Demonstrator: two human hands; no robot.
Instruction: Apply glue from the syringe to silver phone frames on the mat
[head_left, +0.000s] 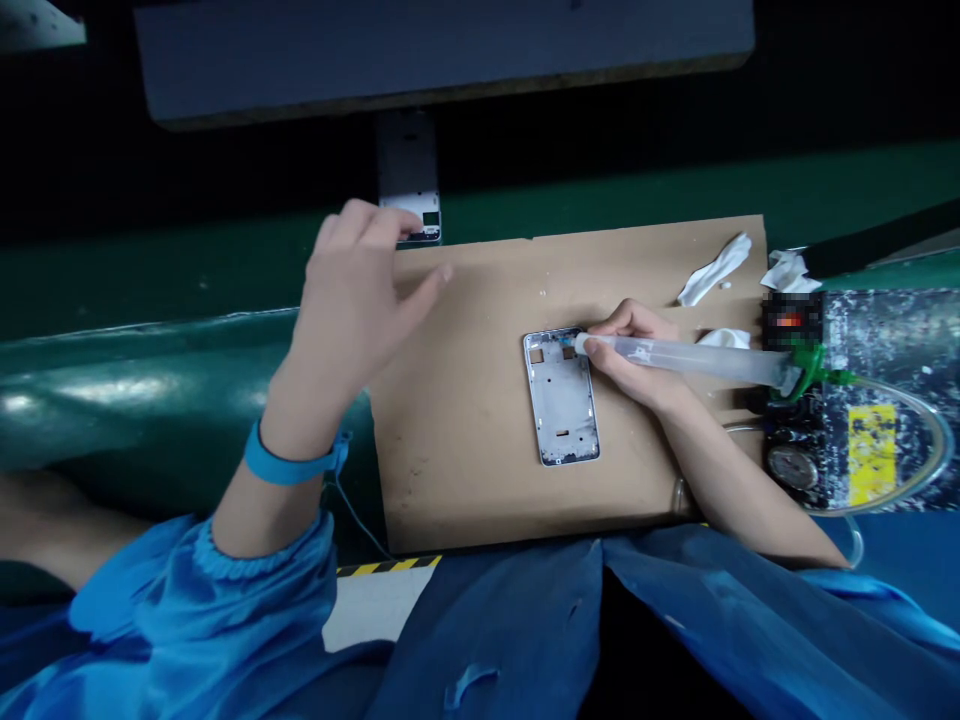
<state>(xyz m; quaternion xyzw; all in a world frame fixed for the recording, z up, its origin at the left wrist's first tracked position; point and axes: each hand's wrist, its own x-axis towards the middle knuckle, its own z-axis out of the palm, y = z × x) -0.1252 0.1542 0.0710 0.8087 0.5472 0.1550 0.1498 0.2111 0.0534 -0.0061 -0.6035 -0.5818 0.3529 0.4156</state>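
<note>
A silver phone frame (564,405) lies flat on a brown cardboard sheet (457,400). My right hand (634,350) is closed round the front end of a translucent syringe (697,362), whose tip is at the frame's upper edge. A green cap and a clear hose join the syringe's rear end. My left hand (367,275), with a blue wrist strap (289,458) below it, is raised at the left edge of the cardboard. Its thumb and fingers are apart. The fingertips overlap the near end of a second phone frame (409,170); contact cannot be made out.
Crumpled white tissues (716,270) lie on the cardboard's upper right. A scuffed dispenser box (892,400) with a gauge and yellow label stands at the right. A dark shelf (450,55) overhangs the green surface (150,390). Another person's forearm (60,520) is at the lower left.
</note>
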